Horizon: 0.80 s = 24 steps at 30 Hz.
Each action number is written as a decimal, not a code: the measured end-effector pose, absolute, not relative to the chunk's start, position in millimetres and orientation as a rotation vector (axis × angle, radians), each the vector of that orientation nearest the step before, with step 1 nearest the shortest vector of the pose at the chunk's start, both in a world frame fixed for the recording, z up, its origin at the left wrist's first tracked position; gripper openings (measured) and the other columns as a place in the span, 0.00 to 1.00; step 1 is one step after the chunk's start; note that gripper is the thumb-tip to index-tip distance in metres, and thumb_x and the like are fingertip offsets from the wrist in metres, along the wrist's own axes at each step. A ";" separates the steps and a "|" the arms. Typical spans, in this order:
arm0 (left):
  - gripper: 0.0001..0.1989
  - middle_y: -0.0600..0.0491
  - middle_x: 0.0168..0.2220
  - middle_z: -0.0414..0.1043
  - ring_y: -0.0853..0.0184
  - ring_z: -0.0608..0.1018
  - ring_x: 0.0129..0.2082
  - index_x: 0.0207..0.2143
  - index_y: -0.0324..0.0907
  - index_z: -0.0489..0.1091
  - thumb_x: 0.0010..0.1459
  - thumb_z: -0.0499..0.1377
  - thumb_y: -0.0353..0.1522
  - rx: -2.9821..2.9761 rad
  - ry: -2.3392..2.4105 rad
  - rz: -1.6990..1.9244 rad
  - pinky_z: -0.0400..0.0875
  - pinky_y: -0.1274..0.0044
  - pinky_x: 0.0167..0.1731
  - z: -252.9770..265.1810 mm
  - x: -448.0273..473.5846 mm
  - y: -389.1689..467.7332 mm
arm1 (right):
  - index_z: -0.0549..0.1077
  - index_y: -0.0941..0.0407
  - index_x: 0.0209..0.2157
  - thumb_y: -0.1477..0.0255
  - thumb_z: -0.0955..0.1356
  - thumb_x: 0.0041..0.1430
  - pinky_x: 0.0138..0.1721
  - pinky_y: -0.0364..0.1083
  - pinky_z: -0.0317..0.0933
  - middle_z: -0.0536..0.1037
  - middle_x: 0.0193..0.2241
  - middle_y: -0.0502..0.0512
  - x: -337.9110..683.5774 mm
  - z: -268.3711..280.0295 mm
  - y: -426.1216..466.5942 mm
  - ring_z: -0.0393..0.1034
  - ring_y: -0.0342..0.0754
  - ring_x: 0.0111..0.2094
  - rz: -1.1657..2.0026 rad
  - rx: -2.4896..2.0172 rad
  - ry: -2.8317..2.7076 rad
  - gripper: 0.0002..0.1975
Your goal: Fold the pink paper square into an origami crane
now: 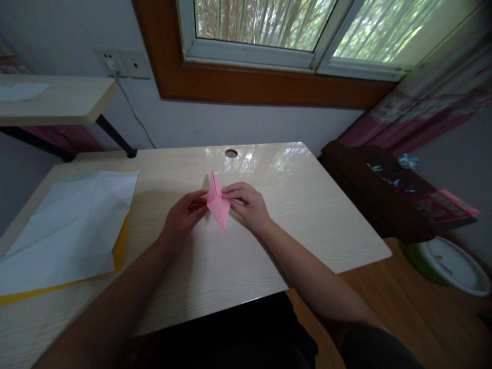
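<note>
near the frame's middle, the left hand and right hand pinch opposite sides of a pink folded paper; a white sheet lies at left.

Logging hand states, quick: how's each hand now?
Left hand: closed, holding the pink folded paper by its left side.
Right hand: closed, holding the paper's right side.

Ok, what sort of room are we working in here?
Likely a room in a home, perhaps a bedroom or study: a pale desk stands beneath a window, with floral-patterned curtains at the right.
</note>
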<state>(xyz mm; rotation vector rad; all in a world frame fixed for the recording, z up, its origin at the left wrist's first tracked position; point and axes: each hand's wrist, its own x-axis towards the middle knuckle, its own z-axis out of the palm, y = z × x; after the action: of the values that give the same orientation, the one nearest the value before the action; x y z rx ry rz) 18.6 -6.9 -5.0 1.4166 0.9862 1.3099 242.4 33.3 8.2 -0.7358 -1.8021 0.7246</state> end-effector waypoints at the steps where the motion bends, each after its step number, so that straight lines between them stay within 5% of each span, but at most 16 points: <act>1: 0.19 0.51 0.45 0.78 0.65 0.80 0.44 0.52 0.47 0.75 0.58 0.68 0.37 1.427 0.989 1.295 0.75 0.72 0.47 -5.3 17.4 -6.4 | 0.80 0.49 0.39 0.68 0.71 0.65 0.50 0.52 0.70 0.81 0.43 0.56 241.7 8.7 32.5 0.76 0.49 0.46 0.709 -0.712 -1.827 0.04; 13: 0.10 0.49 0.44 0.78 0.61 0.79 0.45 0.39 0.47 0.82 0.58 0.68 0.41 1.596 1.046 1.327 0.73 0.70 0.50 3.4 9.9 -2.5 | 0.82 0.48 0.39 0.67 0.73 0.63 0.54 0.54 0.69 0.81 0.46 0.55 240.6 15.1 30.1 0.75 0.50 0.49 0.776 -0.682 -1.915 0.04; 24: 0.14 0.51 0.42 0.80 0.64 0.80 0.42 0.44 0.46 0.79 0.55 0.71 0.38 1.477 1.024 1.259 0.75 0.72 0.47 -2.8 14.6 -4.3 | 0.82 0.50 0.34 0.62 0.74 0.61 0.49 0.52 0.71 0.81 0.44 0.56 238.9 12.6 29.7 0.76 0.50 0.46 0.925 -0.737 -1.769 0.07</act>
<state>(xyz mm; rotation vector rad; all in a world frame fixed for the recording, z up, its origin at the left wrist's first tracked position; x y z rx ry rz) 14.6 -4.3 -2.8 1.4775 1.0239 1.2587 238.9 29.7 12.6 -0.7371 -1.7688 0.9254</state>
